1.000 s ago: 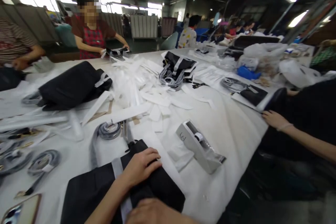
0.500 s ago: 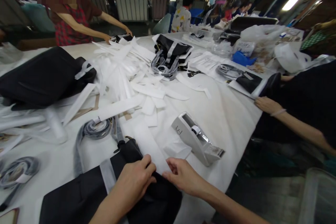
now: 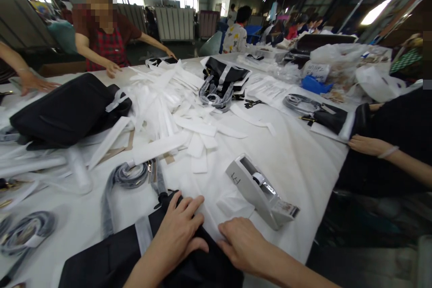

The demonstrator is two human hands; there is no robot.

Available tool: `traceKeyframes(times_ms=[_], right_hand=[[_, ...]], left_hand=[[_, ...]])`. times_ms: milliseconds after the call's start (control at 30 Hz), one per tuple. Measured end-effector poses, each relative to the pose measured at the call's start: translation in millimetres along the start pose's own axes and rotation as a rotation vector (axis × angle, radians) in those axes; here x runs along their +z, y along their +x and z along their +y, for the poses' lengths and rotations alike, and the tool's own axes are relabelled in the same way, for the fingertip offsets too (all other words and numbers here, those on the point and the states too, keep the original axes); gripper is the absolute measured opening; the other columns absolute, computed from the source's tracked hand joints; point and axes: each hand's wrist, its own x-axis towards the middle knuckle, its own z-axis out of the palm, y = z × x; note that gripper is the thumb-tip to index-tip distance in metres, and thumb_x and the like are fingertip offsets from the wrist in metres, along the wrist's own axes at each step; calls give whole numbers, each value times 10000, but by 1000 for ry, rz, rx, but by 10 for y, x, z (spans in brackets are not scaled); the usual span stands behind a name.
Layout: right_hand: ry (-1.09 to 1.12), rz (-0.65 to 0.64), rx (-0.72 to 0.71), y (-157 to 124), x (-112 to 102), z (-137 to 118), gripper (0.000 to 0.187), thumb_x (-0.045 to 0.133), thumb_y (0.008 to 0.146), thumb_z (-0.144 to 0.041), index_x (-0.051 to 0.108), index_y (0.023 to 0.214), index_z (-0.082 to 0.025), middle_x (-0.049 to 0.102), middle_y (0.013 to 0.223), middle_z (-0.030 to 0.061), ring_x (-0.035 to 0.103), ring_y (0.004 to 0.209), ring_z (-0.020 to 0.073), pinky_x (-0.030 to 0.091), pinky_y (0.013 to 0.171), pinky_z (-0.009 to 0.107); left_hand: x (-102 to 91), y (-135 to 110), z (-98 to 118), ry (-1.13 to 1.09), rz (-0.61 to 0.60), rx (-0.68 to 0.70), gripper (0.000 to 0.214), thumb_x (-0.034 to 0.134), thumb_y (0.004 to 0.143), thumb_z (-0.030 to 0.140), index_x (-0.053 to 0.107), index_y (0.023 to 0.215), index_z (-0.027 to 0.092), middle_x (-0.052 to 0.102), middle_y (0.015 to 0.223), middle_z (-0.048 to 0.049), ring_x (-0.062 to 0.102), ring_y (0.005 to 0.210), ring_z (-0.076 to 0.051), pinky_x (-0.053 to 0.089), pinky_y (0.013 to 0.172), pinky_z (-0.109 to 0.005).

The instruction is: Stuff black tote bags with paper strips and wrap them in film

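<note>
A black bag (image 3: 111, 261) with a grey stripe lies at the near edge of the white-covered table (image 3: 303, 162). My left hand (image 3: 178, 229) rests flat on the bag's upper corner, fingers stretched out. My right hand (image 3: 241, 243) lies just right of it, at the bag's edge on the white sheet, fingers curled down; whether it pinches anything is hidden. A grey tape dispenser (image 3: 259, 189) stands just beyond my right hand. A coiled grey strap (image 3: 130, 175) lies past my left hand.
A heap of white foam strips (image 3: 168, 103) fills the table's middle. Another black bag (image 3: 67, 110) lies at left, a strapped bag (image 3: 221, 81) farther back. A person in red stands across; another person's hand (image 3: 366, 145) rests at the right edge. Plastic bags (image 3: 340, 60) sit back right.
My left hand has flattened on the bag, fingers stretched. My right hand came up from the bottom edge to the bag's right side. The person across spread both arms.
</note>
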Motion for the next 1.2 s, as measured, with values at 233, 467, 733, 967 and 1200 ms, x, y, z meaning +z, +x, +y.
traceKeyframes(times_ms=[233, 467, 733, 967, 1200], right_hand=[[363, 80, -58, 257, -143, -70, 155, 525, 829, -280, 629, 803, -167, 657, 751, 27, 568, 682, 155, 373, 613, 235], [425, 238, 90, 545, 334, -251, 292, 407, 939, -316, 609, 788, -168, 672, 728, 48, 608, 699, 167, 372, 626, 243], [180, 78, 46, 509, 227, -155, 330, 433, 921, -349, 650, 750, -169, 688, 686, 72, 621, 645, 192, 354, 562, 257], [117, -29, -127, 621, 203, -136, 241, 440, 908, -243, 654, 841, -155, 712, 837, 86, 654, 747, 215, 381, 617, 262], [103, 42, -12, 88, 172, -64, 293, 402, 962, -396, 612, 935, -194, 704, 854, 66, 659, 763, 213, 409, 629, 266]], left_hand=[[94, -41, -28, -53, 0, -83, 443, 747, 660, 559, 616, 896, 209, 515, 1309, -108, 558, 1066, -284, 357, 999, -544], [38, -181, -363, -39, -1, -185, 516, 808, 609, 503, 593, 1014, 268, 559, 1188, -77, 479, 1153, -341, 225, 1029, -668], [-91, -162, -470, -31, 31, -106, 238, 709, 766, 369, 597, 925, 233, 613, 1061, -51, 542, 1081, -275, 242, 1080, -592], [223, -26, -300, -38, -15, 3, 433, 538, 856, 550, 550, 1188, 271, 610, 1154, -58, 371, 1303, -299, 144, 1101, -615], [331, 15, -242, -61, 4, -88, 296, 486, 908, 486, 606, 880, 217, 589, 905, -21, 490, 1082, -232, 201, 1091, -552]])
